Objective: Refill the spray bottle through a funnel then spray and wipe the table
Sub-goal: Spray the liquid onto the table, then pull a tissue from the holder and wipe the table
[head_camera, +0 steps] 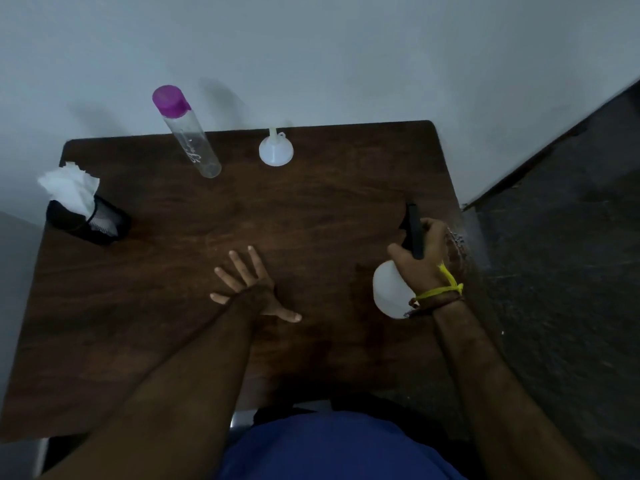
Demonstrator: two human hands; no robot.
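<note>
My right hand (422, 251) grips the spray bottle (391, 292) at the table's right side; its body is white, its head and nozzle are black, and the nozzle points toward the far edge. Flat on the dark wooden table (173, 323), my left hand (249, 285) rests near the middle with fingers spread and nothing in it. A clear water bottle (190, 133) with a purple cap stands at the far left of centre. A white funnel (276, 150) sits upside down at the far edge, spout up.
A black mesh holder (93, 223) with white tissues (71, 188) stands at the left edge. A pale wall runs behind the table. A dark floor lies to the right. My blue shirt is at the bottom.
</note>
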